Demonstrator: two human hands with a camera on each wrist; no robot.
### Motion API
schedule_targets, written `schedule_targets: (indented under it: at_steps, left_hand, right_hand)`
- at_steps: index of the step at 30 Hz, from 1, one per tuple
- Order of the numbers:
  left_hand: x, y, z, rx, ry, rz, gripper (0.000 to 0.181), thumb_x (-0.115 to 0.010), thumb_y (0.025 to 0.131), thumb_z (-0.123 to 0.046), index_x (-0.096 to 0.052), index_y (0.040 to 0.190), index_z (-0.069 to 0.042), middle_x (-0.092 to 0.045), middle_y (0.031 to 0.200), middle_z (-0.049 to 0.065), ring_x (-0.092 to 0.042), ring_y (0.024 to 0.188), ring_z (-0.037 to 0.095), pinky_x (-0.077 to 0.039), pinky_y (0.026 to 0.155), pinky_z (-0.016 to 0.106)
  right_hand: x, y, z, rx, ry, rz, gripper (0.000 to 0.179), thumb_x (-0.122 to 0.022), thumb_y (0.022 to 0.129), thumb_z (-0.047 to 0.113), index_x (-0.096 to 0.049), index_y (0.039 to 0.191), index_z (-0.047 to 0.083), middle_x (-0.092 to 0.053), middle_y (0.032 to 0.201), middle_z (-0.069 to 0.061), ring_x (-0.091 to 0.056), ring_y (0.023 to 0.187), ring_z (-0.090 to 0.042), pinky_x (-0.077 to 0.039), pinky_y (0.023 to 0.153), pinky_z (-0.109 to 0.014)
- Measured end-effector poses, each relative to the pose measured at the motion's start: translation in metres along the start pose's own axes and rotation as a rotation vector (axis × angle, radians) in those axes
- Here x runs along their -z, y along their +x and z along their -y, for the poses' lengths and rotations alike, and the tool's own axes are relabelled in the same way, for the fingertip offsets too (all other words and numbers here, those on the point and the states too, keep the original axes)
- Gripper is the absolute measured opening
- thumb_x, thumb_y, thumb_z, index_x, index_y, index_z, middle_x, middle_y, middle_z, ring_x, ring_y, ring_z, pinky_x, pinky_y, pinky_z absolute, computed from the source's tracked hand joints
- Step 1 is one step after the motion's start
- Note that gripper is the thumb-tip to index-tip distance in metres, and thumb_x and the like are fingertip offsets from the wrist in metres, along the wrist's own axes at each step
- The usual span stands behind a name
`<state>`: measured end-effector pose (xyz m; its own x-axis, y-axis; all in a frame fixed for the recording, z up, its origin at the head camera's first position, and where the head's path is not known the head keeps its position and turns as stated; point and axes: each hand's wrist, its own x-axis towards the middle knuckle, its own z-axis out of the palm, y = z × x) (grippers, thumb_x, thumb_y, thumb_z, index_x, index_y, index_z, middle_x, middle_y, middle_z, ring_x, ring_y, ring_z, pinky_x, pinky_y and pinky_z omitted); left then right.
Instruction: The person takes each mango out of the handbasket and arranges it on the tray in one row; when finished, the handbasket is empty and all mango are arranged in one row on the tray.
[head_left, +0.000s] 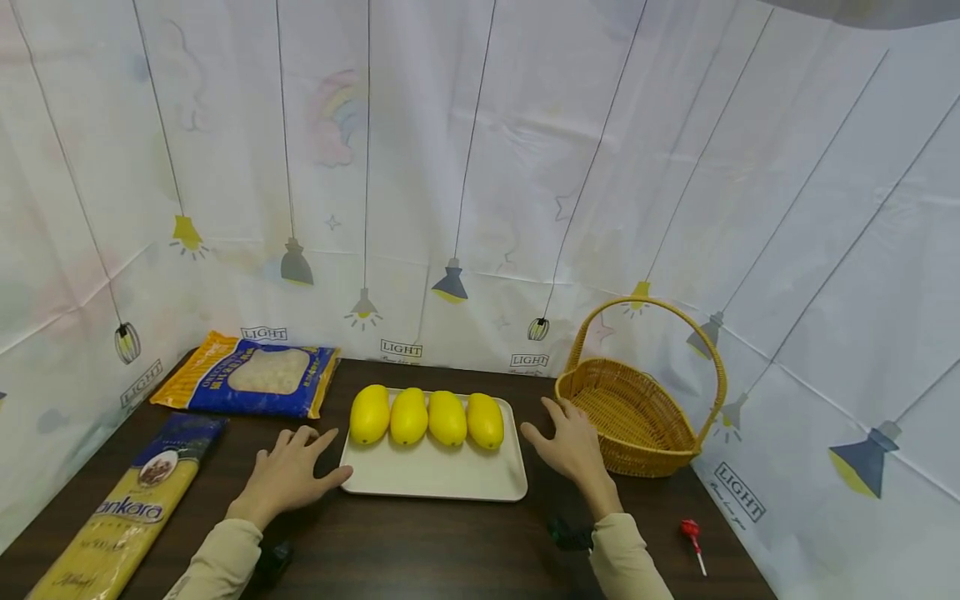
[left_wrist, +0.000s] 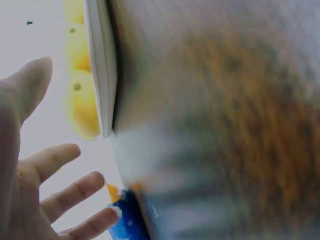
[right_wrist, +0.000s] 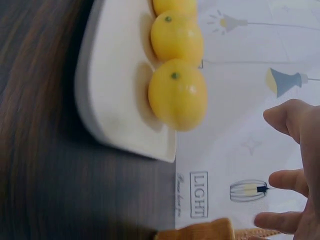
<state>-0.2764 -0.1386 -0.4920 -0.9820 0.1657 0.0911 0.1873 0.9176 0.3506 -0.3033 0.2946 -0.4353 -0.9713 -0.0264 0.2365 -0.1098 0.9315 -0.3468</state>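
Several yellow oval fruits (head_left: 408,417), like mangoes or lemons, lie in a row along the far side of a white tray (head_left: 435,477). My left hand (head_left: 287,471) is held with fingers spread just left of the tray, holding nothing. On the other side my right hand (head_left: 570,442) is also spread and holds nothing, between the tray and a wicker basket (head_left: 637,458) with a tall handle. In the left wrist view the thumb and fingers of the left hand (left_wrist: 55,195) stand apart near the tray's end. The right wrist view shows the right hand's fingers (right_wrist: 290,220) apart from the fruits.
A blue and orange bag (head_left: 258,377) lies at the back left. In front of it is a long yellow pasta packet (head_left: 123,517). A red lollipop (head_left: 692,533) rests at the right edge of the dark table (head_left: 420,550). A patterned curtain (head_left: 420,167) hangs behind.
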Motion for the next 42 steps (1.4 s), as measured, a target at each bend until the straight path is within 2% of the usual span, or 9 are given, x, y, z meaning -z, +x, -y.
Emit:
schedule_targets:
  at_steps: [4, 7, 11, 19, 30, 42]
  left_hand:
    - [0.002, 0.001, 0.000, 0.001, 0.002, -0.066, 0.081, -0.055, 0.089, -0.073, -0.044, 0.153, -0.026, -0.041, 0.156, 0.017, -0.033, 0.142, 0.046, -0.031, 0.096, 0.079]
    - [0.002, 0.002, -0.002, 0.010, 0.001, -0.075, 0.085, -0.051, 0.088, -0.077, -0.038, 0.156, -0.029, -0.032, 0.163, 0.016, -0.022, 0.150, 0.048, -0.022, 0.103, 0.083]
    - [0.003, 0.004, -0.003, 0.024, 0.000, -0.078, 0.088, -0.048, 0.088, -0.080, -0.032, 0.159, -0.030, -0.023, 0.167, 0.016, -0.011, 0.153, 0.051, -0.011, 0.104, 0.088]
    - [0.007, 0.003, 0.000, 0.051, 0.013, -0.108, 0.092, -0.044, 0.087, -0.082, -0.028, 0.160, -0.030, -0.016, 0.169, 0.014, -0.007, 0.152, 0.054, -0.005, 0.100, 0.091]
    - [0.009, 0.003, 0.000, 0.074, 0.030, -0.088, 0.096, -0.043, 0.086, -0.084, -0.026, 0.161, -0.026, -0.017, 0.169, 0.016, -0.008, 0.151, 0.056, -0.004, 0.098, 0.092]
    - [0.012, 0.003, 0.005, 0.083, 0.030, -0.080, 0.103, -0.036, 0.083, -0.090, -0.027, 0.161, -0.022, -0.016, 0.168, 0.018, -0.007, 0.151, 0.057, -0.002, 0.097, 0.093]
  right_hand:
    - [0.005, -0.008, -0.008, -0.013, -0.062, -0.004, 0.077, -0.059, 0.093, 0.060, -0.042, 0.155, 0.017, -0.023, 0.165, -0.022, -0.016, 0.153, -0.049, -0.020, 0.116, -0.073]
    - [0.008, -0.016, -0.014, -0.035, -0.074, 0.006, 0.084, -0.057, 0.092, 0.065, -0.037, 0.157, 0.016, -0.014, 0.168, -0.023, -0.004, 0.155, -0.049, -0.012, 0.119, -0.073]
    - [0.011, -0.024, -0.020, -0.062, -0.080, 0.007, 0.094, -0.053, 0.089, 0.074, -0.033, 0.159, 0.016, -0.010, 0.168, -0.023, 0.002, 0.155, -0.049, -0.007, 0.119, -0.071]
    - [0.006, -0.031, -0.026, -0.069, -0.082, 0.005, 0.097, -0.051, 0.087, 0.077, -0.030, 0.160, 0.017, -0.009, 0.169, -0.023, 0.004, 0.155, -0.049, -0.005, 0.118, -0.073]
    - [0.005, -0.034, -0.026, -0.086, -0.083, 0.017, 0.099, -0.047, 0.087, 0.081, -0.031, 0.159, 0.016, -0.009, 0.169, -0.021, 0.003, 0.156, -0.049, -0.005, 0.118, -0.073]
    - [0.003, -0.032, -0.021, -0.081, -0.062, 0.013, 0.097, -0.051, 0.087, 0.078, -0.032, 0.159, 0.015, -0.010, 0.168, -0.024, 0.001, 0.155, -0.050, -0.006, 0.118, -0.073]
